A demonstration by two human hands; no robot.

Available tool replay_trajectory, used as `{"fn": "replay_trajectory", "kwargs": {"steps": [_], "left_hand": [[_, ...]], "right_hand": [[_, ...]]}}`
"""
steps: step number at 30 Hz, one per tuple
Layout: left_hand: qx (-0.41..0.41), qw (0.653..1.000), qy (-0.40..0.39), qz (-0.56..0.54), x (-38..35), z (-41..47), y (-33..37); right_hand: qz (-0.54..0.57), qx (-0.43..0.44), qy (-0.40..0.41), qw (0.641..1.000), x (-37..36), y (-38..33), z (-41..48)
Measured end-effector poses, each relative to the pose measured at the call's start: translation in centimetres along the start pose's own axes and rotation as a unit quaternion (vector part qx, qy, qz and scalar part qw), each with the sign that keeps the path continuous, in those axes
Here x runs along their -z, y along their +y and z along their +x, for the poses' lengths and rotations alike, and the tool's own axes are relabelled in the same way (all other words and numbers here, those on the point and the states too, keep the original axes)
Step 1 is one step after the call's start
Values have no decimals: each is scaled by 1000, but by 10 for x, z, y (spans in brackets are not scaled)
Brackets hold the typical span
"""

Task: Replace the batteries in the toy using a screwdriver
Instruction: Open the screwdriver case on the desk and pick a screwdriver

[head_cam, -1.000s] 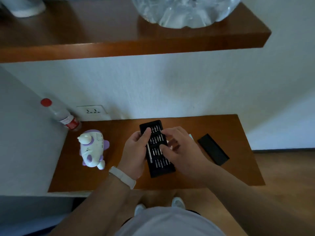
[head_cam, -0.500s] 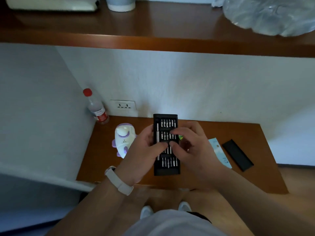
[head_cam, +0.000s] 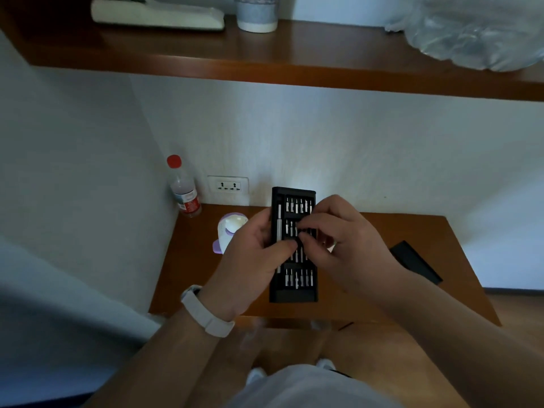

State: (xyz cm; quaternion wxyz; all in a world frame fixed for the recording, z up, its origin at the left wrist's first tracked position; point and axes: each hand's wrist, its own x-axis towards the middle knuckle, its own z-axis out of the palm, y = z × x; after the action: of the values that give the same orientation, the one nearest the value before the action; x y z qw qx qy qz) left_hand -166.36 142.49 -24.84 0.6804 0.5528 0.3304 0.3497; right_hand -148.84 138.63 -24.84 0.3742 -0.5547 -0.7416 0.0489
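A person stands at a small brown wooden table [head_cam: 441,237] set in a corner of white walls. Both hands are above a black screwdriver bit case [head_cam: 293,290]. The case is long and open, and it has rows of little silver bits in it. A thin silver screwdriver handle [head_cam: 279,222] lies along the left side of the case.

The left hand [head_cam: 250,260] holds the case on its left side. Its fingers curl around the edge and its thumb presses on top, by the middle rows. A white watch band [head_cam: 206,315] is on that wrist.

The right hand [head_cam: 344,242] is over the middle of the case. Its thumb and first finger are pressed close together, pinching at a bit in the second row. The bit itself is too small and too hidden to see well.

The toy [head_cam: 228,234] is white and purple. It sits on the table just left of the case, partly hidden behind the left hand.

A clear bottle [head_cam: 184,189] with a red cap stands left of the case, in the corner past the toy. A white wall socket [head_cam: 228,186] is on the wall between the bottle and the case. A flat black lid [head_cam: 415,262] lies on the table, well to the right of the case.

A brown wooden shelf [head_cam: 265,63] hangs high above the case. A cup [head_cam: 257,16] and a crinkly clear bag [head_cam: 477,30] rest on it.
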Motion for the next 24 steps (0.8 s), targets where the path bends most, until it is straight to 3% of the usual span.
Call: {"fn": "replay_trajectory", "kwargs": {"steps": [13, 24], "left_hand": [[-5, 999, -30, 33, -4, 4, -14], [17, 999, -39, 33, -5, 12, -21]], "right_hand": [[-42, -10, 16, 999, 3, -3, -17], [-81, 46, -63, 994, 14, 6, -4]]}}
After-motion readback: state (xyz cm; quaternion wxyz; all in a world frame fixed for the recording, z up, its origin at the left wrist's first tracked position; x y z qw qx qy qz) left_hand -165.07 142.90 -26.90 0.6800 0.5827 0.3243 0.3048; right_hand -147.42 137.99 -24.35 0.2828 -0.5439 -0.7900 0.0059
